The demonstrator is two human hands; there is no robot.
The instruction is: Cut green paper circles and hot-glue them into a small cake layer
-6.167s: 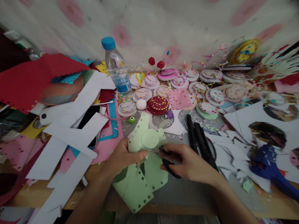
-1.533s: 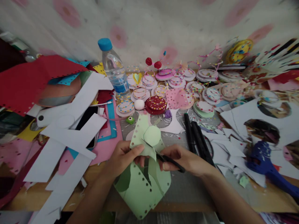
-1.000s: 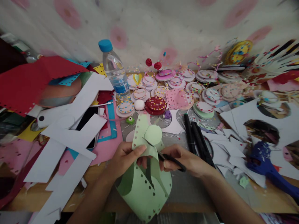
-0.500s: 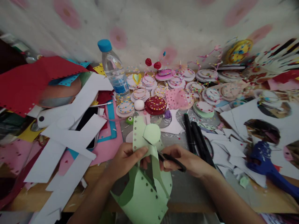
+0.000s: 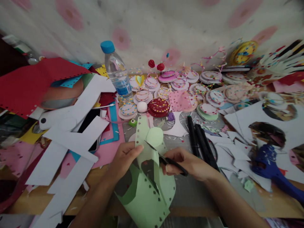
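Observation:
A light green sheet [image 5: 142, 193] with dark printed marks and large cut-out openings hangs over the table's front edge. My left hand [image 5: 124, 158] pinches its left side between thumb and fingers. In my right hand [image 5: 181, 161] are black-handled scissors [image 5: 175, 164], their blades pointing up and left across the green paper. Just above the blades a rounded green piece [image 5: 154, 136] stands out; whether it is still joined to the sheet I cannot tell.
A water bottle [image 5: 117, 74] stands behind, beside several decorated discs [image 5: 158, 107]. White paper pieces [image 5: 51, 163] and a red sheet [image 5: 35, 82] lie left. Black pens [image 5: 193, 136], paper scraps and a blue glue gun [image 5: 268, 164] are at the right.
My left thumb has shifted left and slightly up on the sheet. More of the scissor blades shows across the paper, and the paper has tilted a little.

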